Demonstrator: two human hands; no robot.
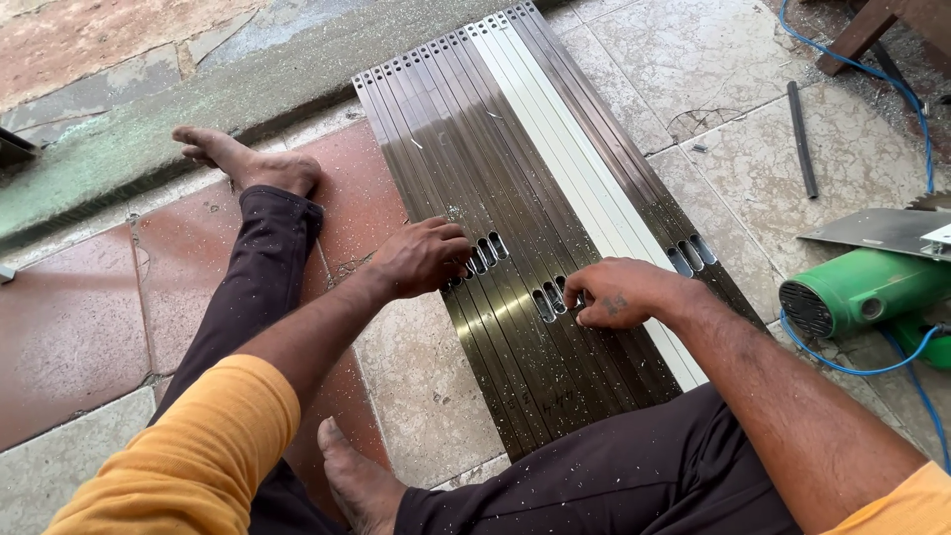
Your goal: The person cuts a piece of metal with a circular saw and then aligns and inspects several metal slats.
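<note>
Now: long dark slotted metal strips lie side by side on tiled floor, long axis running away from person. Left hand presses strips' left edge, fingers curled, grasping nothing; right hand fingertips hooked into slots mid-bundle, nearer.

The floor is a patchwork of large stone tiles: pale, mottled beige tiles on the right and reddish-brown tiles on the left, with dark, cracked joints between them. A rough grey-green concrete strip runs diagonally across the top left. Fine light-coloured shavings speckle the tiles. Soft, even daylight falls over everything, casting only faint shadows.
</note>
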